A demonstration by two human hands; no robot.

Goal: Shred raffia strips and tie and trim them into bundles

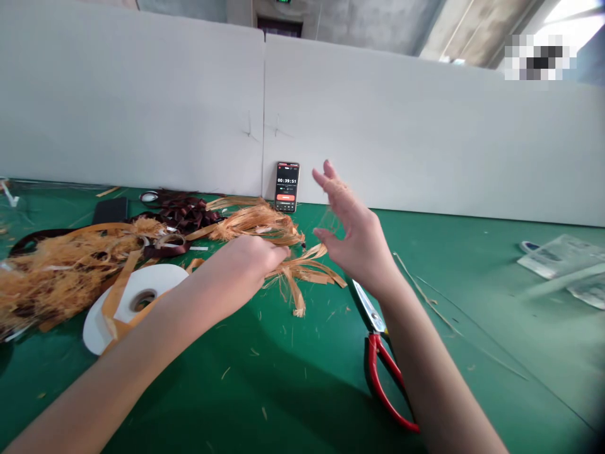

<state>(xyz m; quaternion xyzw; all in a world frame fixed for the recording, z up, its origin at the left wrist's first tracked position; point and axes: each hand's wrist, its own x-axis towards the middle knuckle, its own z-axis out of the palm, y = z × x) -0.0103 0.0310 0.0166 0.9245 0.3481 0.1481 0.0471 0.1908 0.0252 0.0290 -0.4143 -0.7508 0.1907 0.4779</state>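
Note:
My left hand (250,261) is curled over a bunch of tan raffia strands (302,272), and its fingertips press into the fibres. Its grip is partly hidden by the fingers. My right hand (352,236) is raised above the green mat with its fingers spread apart, holding nothing. Just below that wrist lie red-handled scissors (382,372), partly hidden by my right forearm. A larger heap of shredded raffia (61,277) lies at the left, beside a white tape roll (137,309) with a tan strip on it.
Dark brown ribbon (182,213) lies in a tangle behind the raffia. A phone (287,187) showing a timer stands against the white partition (378,126) at the back of the green mat (472,334). Plastic sheets (562,265) lie at the right, and loose fibres are scattered around.

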